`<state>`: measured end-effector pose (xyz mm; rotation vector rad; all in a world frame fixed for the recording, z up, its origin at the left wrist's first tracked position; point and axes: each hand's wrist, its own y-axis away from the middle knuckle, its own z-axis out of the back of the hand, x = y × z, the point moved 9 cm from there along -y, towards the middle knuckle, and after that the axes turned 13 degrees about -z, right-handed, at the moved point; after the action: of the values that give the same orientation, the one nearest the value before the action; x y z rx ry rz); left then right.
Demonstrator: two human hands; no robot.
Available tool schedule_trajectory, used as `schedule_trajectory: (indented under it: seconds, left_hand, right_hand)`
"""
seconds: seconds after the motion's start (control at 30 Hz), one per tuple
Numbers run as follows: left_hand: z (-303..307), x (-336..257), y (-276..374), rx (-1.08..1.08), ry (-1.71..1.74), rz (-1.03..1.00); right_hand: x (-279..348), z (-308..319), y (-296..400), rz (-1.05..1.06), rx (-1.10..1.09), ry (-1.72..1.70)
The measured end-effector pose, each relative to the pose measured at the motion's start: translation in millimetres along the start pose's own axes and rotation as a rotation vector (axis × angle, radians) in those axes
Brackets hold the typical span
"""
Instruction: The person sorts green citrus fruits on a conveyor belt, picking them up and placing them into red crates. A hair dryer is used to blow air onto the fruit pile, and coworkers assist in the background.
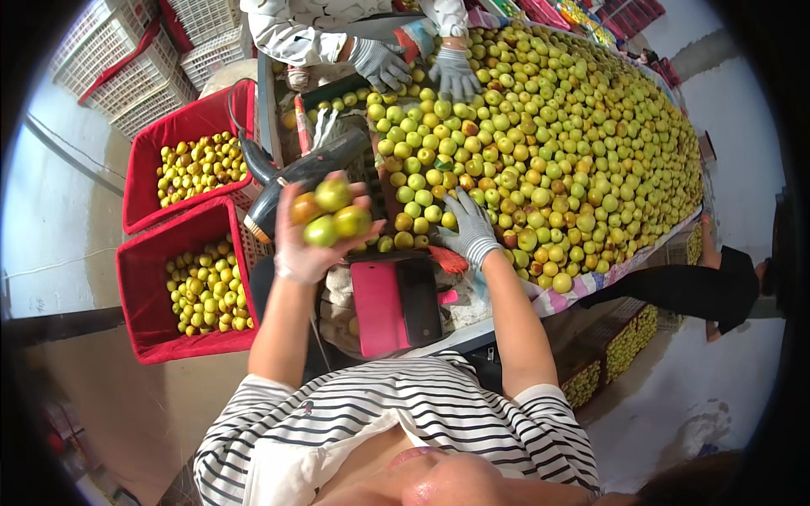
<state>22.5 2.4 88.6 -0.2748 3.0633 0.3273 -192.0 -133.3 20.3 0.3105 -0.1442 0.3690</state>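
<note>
Several green and reddish jujube-like fruits (330, 214) rest in my left hand (310, 243), palm up in a thin translucent glove, raised beside a black hair dryer (278, 186). My right hand (468, 229), in a grey striped knit glove, lies with fingers spread on the near left edge of the large fruit heap (569, 158). Whether it grips a fruit cannot be told. Left of my left hand are two red-lined crates, the upper (142, 171) and the lower (142, 297), both partly filled with fruit.
A co-worker's grey-gloved hands (380, 63) touch the heap's far edge. A pink phone case (378, 310) with a dark phone (419, 303) lies near my body. White plastic crates (136, 76) are stacked at upper left. Another person (683, 288) in black is at right, near fruit-filled crates (623, 354).
</note>
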Motion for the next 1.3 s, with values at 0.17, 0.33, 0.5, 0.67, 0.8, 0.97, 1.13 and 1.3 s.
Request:
schedule_trajectory:
  seconds: [0.17, 0.33, 0.5, 0.67, 0.8, 0.97, 1.13, 1.3]
  left_hand:
    - [36, -125, 113, -0.036, -0.316, -0.381]
    - [167, -213, 189, -0.378, -0.177, -0.533]
    - [284, -238, 208, -0.946, -0.258, -0.541]
    - [296, -299, 203, -0.910, -1.205, -0.805]
    - [81, -125, 104, -0.118, -1.533, -0.770]
    - [50, 33, -24, 0.174, -1.693, 0.189]
    - [112, 64, -86, 0.087, -1.389, 0.385]
    - [114, 62, -87, 0.070, -1.433, 0.372]
  right_hand:
    - [6, -1, -4, -0.041, 0.038, 0.013]
    - [7, -1, -4, -0.045, 0.034, 0.048]
    - [1, -4, -7, -0.020, -0.005, 0.011]
    - [13, -3, -4, 0.018, 0.032, 0.078]
    - [16, -9, -12, 0.056, 0.038, 0.166]
    - [65, -14, -29, 0.239, -0.048, 0.158]
    - [68, 6, -13, 0.477, -0.157, -0.254]
    - [-48, 71, -41, -0.034, -0.507, -0.367]
